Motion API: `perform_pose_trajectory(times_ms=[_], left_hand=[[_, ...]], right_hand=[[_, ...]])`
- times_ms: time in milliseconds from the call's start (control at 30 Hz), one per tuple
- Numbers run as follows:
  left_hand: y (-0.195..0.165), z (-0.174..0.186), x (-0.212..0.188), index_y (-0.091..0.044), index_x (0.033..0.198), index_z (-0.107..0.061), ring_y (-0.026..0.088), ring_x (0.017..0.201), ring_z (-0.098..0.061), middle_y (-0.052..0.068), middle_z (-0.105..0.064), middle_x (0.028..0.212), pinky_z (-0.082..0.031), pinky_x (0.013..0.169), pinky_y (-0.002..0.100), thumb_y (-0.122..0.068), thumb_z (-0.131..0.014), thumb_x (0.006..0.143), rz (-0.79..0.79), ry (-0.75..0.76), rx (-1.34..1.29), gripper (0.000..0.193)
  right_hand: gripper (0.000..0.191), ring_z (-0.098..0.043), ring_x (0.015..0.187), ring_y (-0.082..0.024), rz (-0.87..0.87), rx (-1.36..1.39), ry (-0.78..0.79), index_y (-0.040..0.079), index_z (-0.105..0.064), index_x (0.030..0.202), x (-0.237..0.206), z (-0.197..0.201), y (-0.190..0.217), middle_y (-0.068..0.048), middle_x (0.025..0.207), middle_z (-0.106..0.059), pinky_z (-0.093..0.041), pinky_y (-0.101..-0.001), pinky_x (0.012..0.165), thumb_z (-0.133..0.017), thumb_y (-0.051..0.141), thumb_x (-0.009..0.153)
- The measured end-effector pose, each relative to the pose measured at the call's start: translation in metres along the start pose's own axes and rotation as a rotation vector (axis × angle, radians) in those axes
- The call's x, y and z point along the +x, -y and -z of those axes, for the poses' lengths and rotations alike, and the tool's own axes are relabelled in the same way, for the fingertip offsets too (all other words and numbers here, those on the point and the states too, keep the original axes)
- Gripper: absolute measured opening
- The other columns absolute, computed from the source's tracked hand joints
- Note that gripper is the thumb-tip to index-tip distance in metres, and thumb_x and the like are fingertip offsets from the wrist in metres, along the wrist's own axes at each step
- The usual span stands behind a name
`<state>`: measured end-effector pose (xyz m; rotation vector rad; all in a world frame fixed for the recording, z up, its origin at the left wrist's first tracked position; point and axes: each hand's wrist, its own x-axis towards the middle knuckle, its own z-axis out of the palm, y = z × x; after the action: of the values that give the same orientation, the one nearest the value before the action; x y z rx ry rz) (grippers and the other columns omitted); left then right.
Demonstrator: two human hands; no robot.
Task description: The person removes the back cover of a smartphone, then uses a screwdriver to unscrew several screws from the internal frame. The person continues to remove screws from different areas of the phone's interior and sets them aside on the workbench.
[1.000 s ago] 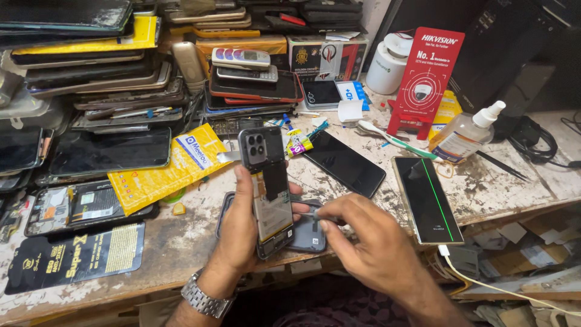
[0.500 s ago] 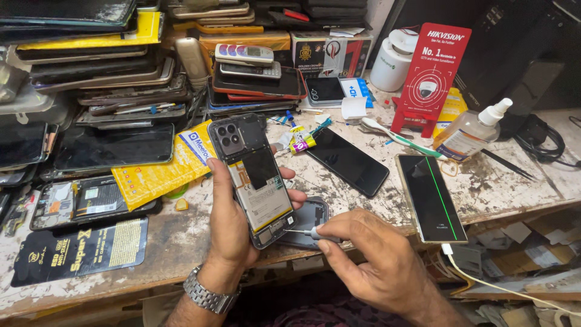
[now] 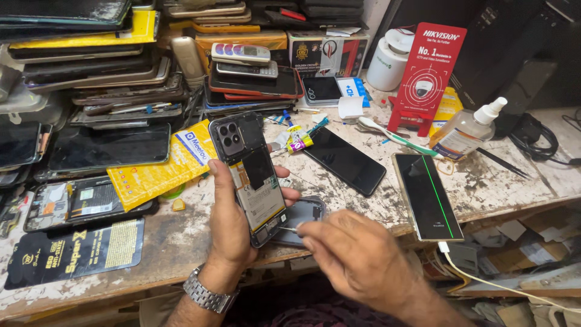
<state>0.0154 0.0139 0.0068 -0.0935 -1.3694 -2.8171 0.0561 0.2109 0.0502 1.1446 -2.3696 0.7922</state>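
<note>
Down over the worn workbench (image 3: 181,242), the left hand (image 3: 233,221) grasps an opened phone (image 3: 254,175) with its back cover off, fingers wrapped round its edges, thumb along the left side and fingertips showing at the right edge. It is held above the bench, tilted, camera block at the top and battery and inner parts facing up. A metal watch (image 3: 206,293) sits on that wrist. The right hand (image 3: 357,257) is pinched shut on a thin metal tool (image 3: 287,228), whose tip touches the lower right edge of the opened phone. Just under both hands a grey back cover (image 3: 305,213) lies on the bench. To the right lie a black phone (image 3: 345,158), face up, and nearer the bench edge a phone with a green line down its screen (image 3: 426,195), a white cable (image 3: 484,281) plugged into its lower end. Behind them stand a red card (image 3: 433,75), a clear spray bottle (image 3: 466,130) and a white tub (image 3: 390,60). A yellow packet (image 3: 163,169) lies left of the opened phone, and stacks of old phones and screens (image 3: 109,91) fill the back left.
</note>
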Motion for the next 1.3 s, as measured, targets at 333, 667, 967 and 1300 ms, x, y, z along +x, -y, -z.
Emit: perform_pose_trajectory(times_ms=[333, 667, 967, 1300], left_hand=[[-0.001, 0.003, 0.002, -0.004, 0.143, -0.05, 0.026, 0.086, -0.072, 0.015, -0.067, 0.108, -0.061, 0.077, 0.038, -0.07, -0.021, 0.098, -0.021, 0.008, -0.034, 0.085], [-0.003, 0.003, 0.003, -0.005, 0.141, -0.052, 0.025, 0.085, -0.072, 0.015, -0.067, 0.108, -0.061, 0.077, 0.039, -0.07, -0.021, 0.098, -0.024, 0.006, -0.033, 0.084], [-0.002, 0.002, 0.004, -0.005, 0.141, -0.052, 0.025, 0.084, -0.073, 0.015, -0.068, 0.107, -0.061, 0.076, 0.038, -0.07, -0.021, 0.098, -0.017, 0.004, -0.02, 0.084], [-0.003, 0.002, 0.003, -0.004, 0.14, -0.053, 0.024, 0.084, -0.073, 0.014, -0.068, 0.107, -0.061, 0.076, 0.037, -0.07, -0.022, 0.098, -0.008, -0.02, 0.005, 0.084]], right_hand=[[0.03, -0.068, 0.104, -0.029, -0.063, 0.115, 0.018, 0.002, -0.061, 0.115, 0.005, 0.003, 0.003, -0.014, 0.112, -0.066, -0.055, -0.038, 0.088, -0.073, 0.003, 0.088], [0.036, -0.074, 0.096, -0.025, -0.323, 0.182, 0.041, 0.008, -0.061, 0.126, 0.006, 0.002, 0.005, -0.011, 0.111, -0.072, -0.057, -0.0349, 0.084, -0.069, 0.013, 0.091], [0.033, -0.071, 0.103, -0.03, -0.165, 0.14, -0.031, 0.004, -0.058, 0.125, 0.003, 0.001, 0.008, -0.016, 0.112, -0.07, -0.056, -0.0392, 0.088, -0.067, 0.012, 0.094], [0.025, -0.069, 0.098, -0.033, -0.004, 0.144, -0.1, 0.002, -0.054, 0.118, 0.004, 0.001, 0.004, -0.018, 0.111, -0.068, -0.054, -0.0389, 0.085, -0.067, 0.007, 0.097]])
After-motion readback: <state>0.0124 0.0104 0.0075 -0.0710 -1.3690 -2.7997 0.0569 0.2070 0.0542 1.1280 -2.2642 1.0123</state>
